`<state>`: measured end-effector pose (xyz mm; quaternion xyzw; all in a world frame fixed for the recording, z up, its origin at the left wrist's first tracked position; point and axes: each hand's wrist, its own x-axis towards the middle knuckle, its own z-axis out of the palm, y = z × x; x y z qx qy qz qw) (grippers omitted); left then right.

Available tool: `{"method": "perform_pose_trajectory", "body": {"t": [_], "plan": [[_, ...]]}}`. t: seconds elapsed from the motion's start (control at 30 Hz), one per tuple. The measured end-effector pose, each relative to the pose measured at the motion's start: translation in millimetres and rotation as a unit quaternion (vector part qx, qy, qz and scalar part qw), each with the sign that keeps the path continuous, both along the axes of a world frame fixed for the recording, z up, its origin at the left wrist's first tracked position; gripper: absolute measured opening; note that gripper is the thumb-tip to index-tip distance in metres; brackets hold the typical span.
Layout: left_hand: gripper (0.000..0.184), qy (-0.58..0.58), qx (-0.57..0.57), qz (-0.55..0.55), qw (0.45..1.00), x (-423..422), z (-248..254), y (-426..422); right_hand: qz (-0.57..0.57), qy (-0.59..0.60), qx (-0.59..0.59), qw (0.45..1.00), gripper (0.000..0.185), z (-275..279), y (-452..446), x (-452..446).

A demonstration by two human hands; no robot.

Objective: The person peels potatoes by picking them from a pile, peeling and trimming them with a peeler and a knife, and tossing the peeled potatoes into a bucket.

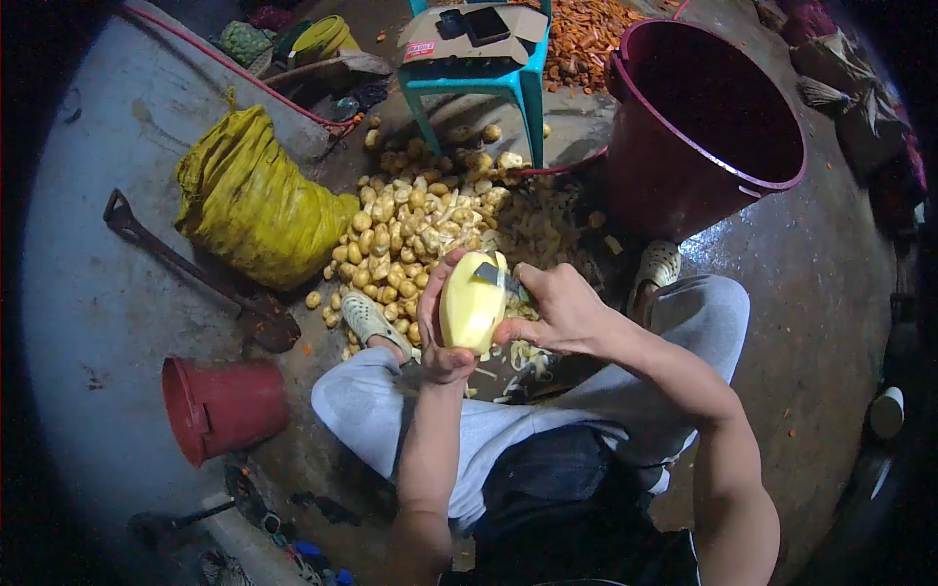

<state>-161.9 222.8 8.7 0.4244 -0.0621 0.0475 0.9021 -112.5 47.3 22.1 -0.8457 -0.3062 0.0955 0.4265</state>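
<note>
A large, mostly peeled pale-yellow potato [473,311] is held up in front of me. My left hand [439,327] wraps around its left side and bottom, fingers behind it and thumb at the lower end. My right hand [559,308] grips a small knife [489,274], its flat grey blade lying against the upper right of the potato. The handle is mostly hidden in the fist, and the right thumb touches the potato's lower right side. Below and beyond my hands, a heap of unpeeled potatoes [401,249] and a pile of peelings [547,230] cover the floor.
A yellow sack [256,200] leans left of the heap, beside a shovel [186,259]. A red bucket [230,405] lies tilted at lower left. A tall maroon tub [664,161] stands right. Behind are a teal stool [528,98] with a cardboard box [440,54] and orange pieces [586,44].
</note>
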Motion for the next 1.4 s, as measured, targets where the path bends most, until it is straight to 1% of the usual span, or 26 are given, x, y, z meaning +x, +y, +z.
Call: {"method": "perform_pose_trajectory", "body": {"t": [0.1,0.2,0.33,0.43,0.5,0.53,0.6,0.63,0.73,0.77,0.83,0.87,0.93,0.97,1.03,1.07,1.1,1.13,1.17,1.2,1.23,1.27,1.33,1.37,1.4], "plan": [[0.113,-0.005,0.019,0.014,1.000,0,0,-1,0.022,-0.003,0.029,0.999,0.085,10,-2,-1],[0.112,-0.021,0.027,0.020,0.999,1,-1,-4,0.023,0.006,0.035,0.999,0.084,7,-1,-6],[0.112,-0.021,0.049,0.046,0.997,1,2,-5,0.020,0.019,0.022,0.999,0.083,6,-2,-6],[0.112,-0.026,0.047,0.045,0.998,2,0,-4,0.032,0.018,0.026,0.999,0.077,4,-2,-7],[0.112,-0.025,0.060,0.066,0.996,2,2,-5,0.031,-0.006,0.050,0.998,0.067,7,-1,-9],[0.112,-0.025,0.060,0.066,0.996,2,2,-5,0.031,-0.006,0.050,0.998,0.067,8,0,-11],[0.113,-0.016,0.070,0.084,0.994,2,-1,-5,0.020,-0.039,0.017,0.999,0.058,9,2,-16],[0.113,-0.016,0.070,0.085,0.994,1,-1,-4,0.011,-0.074,-0.003,0.997,0.054,9,2,-17],[0.112,-0.011,0.086,0.101,0.991,0,-2,-6,0.005,-0.089,-0.016,0.996,0.052,10,2,-14],[0.112,0.005,0.053,0.094,0.994,1,0,-7,0.004,-0.089,-0.016,0.996,0.052,11,0,-12],[0.113,0.045,-0.010,0.078,0.996,2,-2,-10,-0.019,0.056,0.071,0.996,0.051,13,-2,-4],[0.111,0.044,-0.049,0.046,0.997,3,-17,-3,-0.019,0.056,0.071,0.996,0.051,11,-4,3],[0.104,0.071,-0.164,0.022,0.984,4,-20,-1,-0.100,0.134,0.143,0.975,0.050,3,-9,20],[0.104,0.070,-0.164,0.021,0.984,4,-22,0,-0.104,0.139,0.166,0.971,0.051,-2,-10,25],[0.097,0.085,-0.238,-0.017,0.967,3,-26,2,-0.105,0.118,0.143,0.977,0.051,-7,-9,25],[0.097,0.085,-0.238,-0.017,0.967,4,-29,3,-0.105,0.097,0.119,0.982,0.051,-8,-8,24],[0.094,0.095,-0.261,-0.035,0.960,4,-33,4,-0.095,0.130,0.129,0.978,0.052,7,-6,20],[0.090,0.105,-0.283,-0.053,0.952,3,-36,5,-0.095,0.131,0.129,0.978,0.052,9,-4,18],[0.090,0.106,-0.283,-0.053,0.952,2,-40,6,-0.086,0.099,0.101,0.986,0.052,10,-3,16],[0.087,0.108,-0.285,-0.083,0.949,2,-42,6,-0.076,0.067,0.072,0.992,0.053,10,-3,16],[0.084,0.111,-0.286,-0.114,0.945,2,-43,7,-0.069,0.033,0.074,0.994,0.053,3,-1,17],[0.084,0.111,-0.286,-0.113,0.945,1,-44,5,-0.069,0.034,0.074,0.994,0.053,-3,0,20],[0.086,0.142,-0.358,-0.064,0.921,0,-40,-1,-0.119,0.119,0.080,0.982,0.052,-13,-1,29],[0.085,0.144,-0.291,-0.078,0.943,2,-39,2,-0.137,0.141,0.062,0.978,0.052,-17,-2,35],[0.085,0.144,-0.291,-0.078,0.943,2,-36,3,-0.137,0.141,0.062,0.979,0.052,-23,-3,38]]}}
